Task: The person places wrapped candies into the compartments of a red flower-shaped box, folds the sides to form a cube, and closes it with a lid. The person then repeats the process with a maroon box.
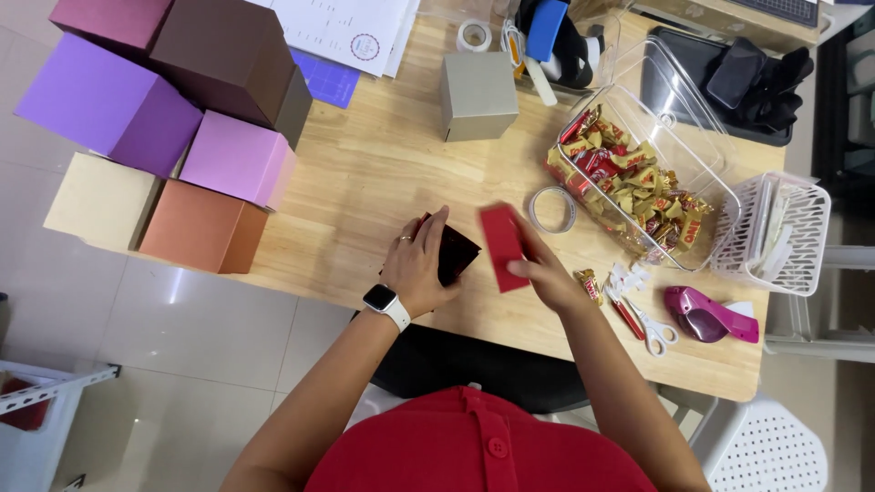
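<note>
— Dark box? [453, 251]
— Near the front edge of the wooden table [383, 173], under the left hand [417, 266]. Small, dark maroon, glossy, open side toward the right.
— Left hand's grip?
— Draped over the box from the left, fingers curled loosely across its top, thumb side toward the body. Closed around it, not flat. Ring on one finger, white smartwatch [386, 302] on the wrist.
— And the right hand [545, 271]?
— Pinching a red card [503, 247] by its lower right edge, thumb and fingertips narrow on it. Card tilted, just right of the box, apparently not touching it.
— Close around?
— Roll of clear tape [552, 210] lying flat just beyond the right hand. One wrapped candy [588, 284] beside the wrist, then scissors [645, 325] with red and white handles, then a magenta tape dispenser [709, 315].
— Farther out?
— Clear plastic tub [649, 187] full of gold-and-red wrapped candies, lid tipped back. White slotted basket [777, 234] at the right edge. Grey cube box [478, 95] toward the far side. Stack of purple, pink, brown, copper and cream boxes [173, 118] on the left end.
</note>
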